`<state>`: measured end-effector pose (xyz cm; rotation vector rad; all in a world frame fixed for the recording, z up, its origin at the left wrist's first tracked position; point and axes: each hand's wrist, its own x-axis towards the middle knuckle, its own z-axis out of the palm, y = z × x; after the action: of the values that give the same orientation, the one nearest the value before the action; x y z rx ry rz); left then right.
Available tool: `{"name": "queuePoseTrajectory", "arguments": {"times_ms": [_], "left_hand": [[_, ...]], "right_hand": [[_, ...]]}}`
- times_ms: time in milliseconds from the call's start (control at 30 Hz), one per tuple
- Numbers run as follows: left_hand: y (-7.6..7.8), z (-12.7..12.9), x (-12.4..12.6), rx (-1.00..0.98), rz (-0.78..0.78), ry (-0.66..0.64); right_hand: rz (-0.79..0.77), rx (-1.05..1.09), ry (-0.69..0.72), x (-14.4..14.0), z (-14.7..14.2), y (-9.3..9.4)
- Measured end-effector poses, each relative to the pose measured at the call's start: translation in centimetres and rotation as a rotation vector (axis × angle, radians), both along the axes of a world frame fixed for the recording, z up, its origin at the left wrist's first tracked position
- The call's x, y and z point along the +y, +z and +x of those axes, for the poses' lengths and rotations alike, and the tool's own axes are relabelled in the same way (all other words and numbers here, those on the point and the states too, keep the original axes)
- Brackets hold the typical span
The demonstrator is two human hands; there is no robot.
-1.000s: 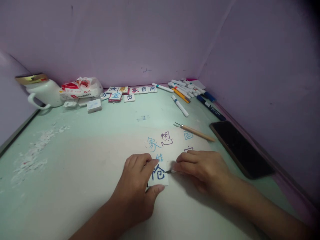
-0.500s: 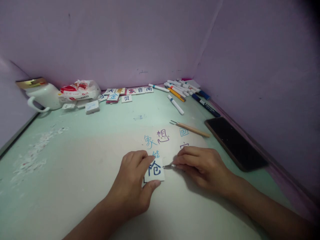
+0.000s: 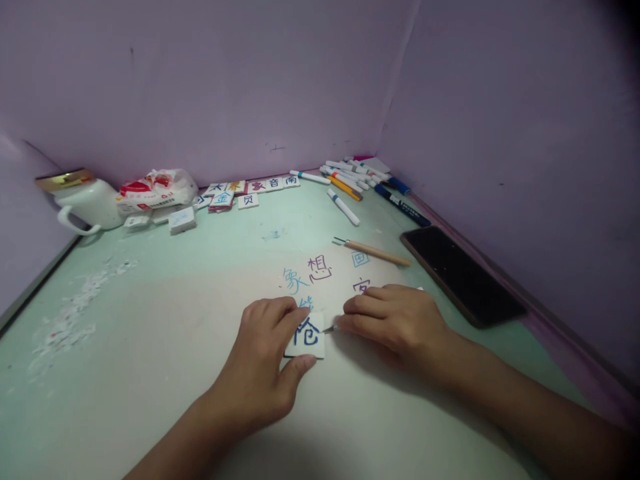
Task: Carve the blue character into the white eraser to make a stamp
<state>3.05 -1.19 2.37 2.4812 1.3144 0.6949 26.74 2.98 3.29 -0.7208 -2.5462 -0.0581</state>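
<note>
A white square block with a dark blue Chinese character lies on the table. My left hand grips it from the left, fingers over the far edge and thumb at the near edge. Pinched in my right hand is a thin craft knife, its pointed metal tip at the block's right edge. My fingers hide most of its handle. Beyond the block, characters in blue and purple are written on the tabletop. A wooden-handled carving tool with a forked metal end rests past my right hand.
A phone lies at the right edge. Several markers are heaped in the back right corner. Along the back wall stand lettered blocks, a red and white tissue pack and a white mug. White shavings are scattered at left.
The whole view has shifted slightly, so things sit a little further left. The knife tip has moved slightly at the block's right edge. My left hand keeps its hold.
</note>
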Motion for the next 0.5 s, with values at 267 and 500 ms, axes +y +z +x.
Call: {"name": "queuePoseTrajectory", "arguments": {"times_ms": [267,500], "left_hand": [[-0.2,0.1,0.1,-0.003,0.019,0.014],[0.1,0.1,-0.1,0.004,0.031,0.024]], "right_hand": [[-0.265,0.032,0.068,0.7,0.1,-0.1],[-0.502,0.111,0.119,1.2,0.3,0.1]]}}
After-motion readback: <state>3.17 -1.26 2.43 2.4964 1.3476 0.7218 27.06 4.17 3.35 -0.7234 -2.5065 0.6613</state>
